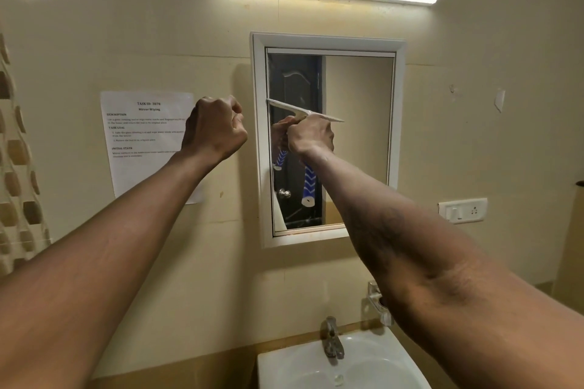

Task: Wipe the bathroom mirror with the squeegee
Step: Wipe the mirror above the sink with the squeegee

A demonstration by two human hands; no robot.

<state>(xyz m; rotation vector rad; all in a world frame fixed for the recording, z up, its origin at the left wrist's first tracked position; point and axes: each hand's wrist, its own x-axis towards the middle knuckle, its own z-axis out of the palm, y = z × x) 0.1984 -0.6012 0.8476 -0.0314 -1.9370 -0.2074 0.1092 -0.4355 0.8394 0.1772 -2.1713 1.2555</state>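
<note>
Against the mirror (357,142), left of the glass's middle, the squeegee (294,110) lies with its pale blade tilted, the left end higher and near the white frame. The right hand (311,137) grips it just under the blade, fingers wrapped round the handle, whose blue-and-white end hangs below the wrist. Just left of the mirror's frame, the left hand (215,129) is raised with its fingers curled into a fist, holding nothing. Further left of the mirror a printed sheet (142,139) is stuck on the wall; below the mirror sit a tap (331,338) and a white sink (373,357).
</note>
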